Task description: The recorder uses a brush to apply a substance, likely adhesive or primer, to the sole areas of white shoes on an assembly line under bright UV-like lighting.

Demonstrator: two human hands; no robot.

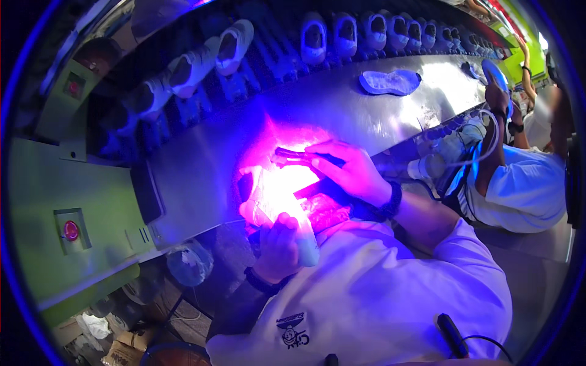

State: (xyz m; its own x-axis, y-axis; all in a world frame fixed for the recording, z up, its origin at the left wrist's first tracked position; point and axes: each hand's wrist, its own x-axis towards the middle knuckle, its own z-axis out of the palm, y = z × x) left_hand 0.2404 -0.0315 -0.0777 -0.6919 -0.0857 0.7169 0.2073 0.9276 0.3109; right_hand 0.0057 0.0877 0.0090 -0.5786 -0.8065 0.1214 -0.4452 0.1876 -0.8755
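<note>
A pale shoe (256, 204) is tilted in front of my chest, its middle washed out by bright pink-violet light. My left hand (279, 245) is closed round its lower end, and the pale sole (307, 244) shows beside the fingers. Between the thumb and fingers of my right hand (354, 169) is a narrow dark brush-like tool (293, 157). Its tip lies just above the lit shoe; glare hides whether the two touch. Both wrists wear dark bands.
Several shoes (314, 39) stand on a dark rack along the far side. On the metal table (213, 152) lies a loose sole (390, 82). A green panel with a red button (71, 230) is at left, above a hanging plastic bag (190, 262). Another person (519, 189) works at right.
</note>
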